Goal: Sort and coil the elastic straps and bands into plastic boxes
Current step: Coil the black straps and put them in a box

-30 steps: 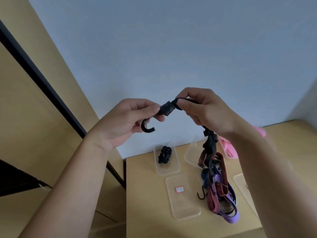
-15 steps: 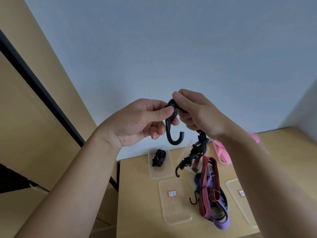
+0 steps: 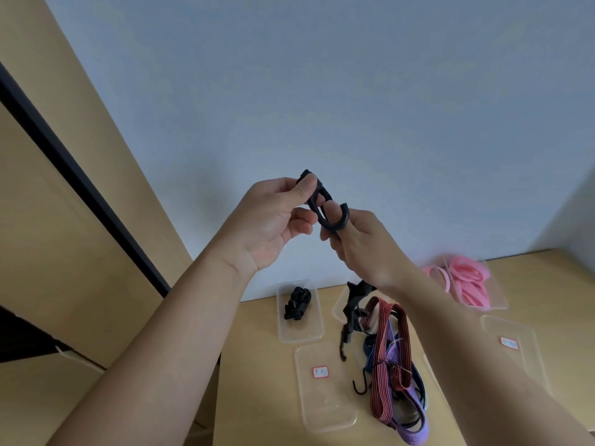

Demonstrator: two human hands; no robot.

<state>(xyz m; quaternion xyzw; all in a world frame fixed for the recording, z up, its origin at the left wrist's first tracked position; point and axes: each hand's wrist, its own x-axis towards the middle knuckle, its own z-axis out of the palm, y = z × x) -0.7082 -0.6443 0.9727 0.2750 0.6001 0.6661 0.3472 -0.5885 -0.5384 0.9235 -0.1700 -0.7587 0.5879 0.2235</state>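
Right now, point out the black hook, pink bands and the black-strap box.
black hook (image 3: 336,225), head view, on its curved bend.
pink bands (image 3: 467,278), head view, middle of the pile.
black-strap box (image 3: 302,331), head view, bare floor near front rim.

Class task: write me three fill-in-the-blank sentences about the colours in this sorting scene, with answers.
The left hand and right hand hold a ___ hook.
The bands in the far right box are ___.
The striped strap on the table is ___.
Missing words: black; pink; red.
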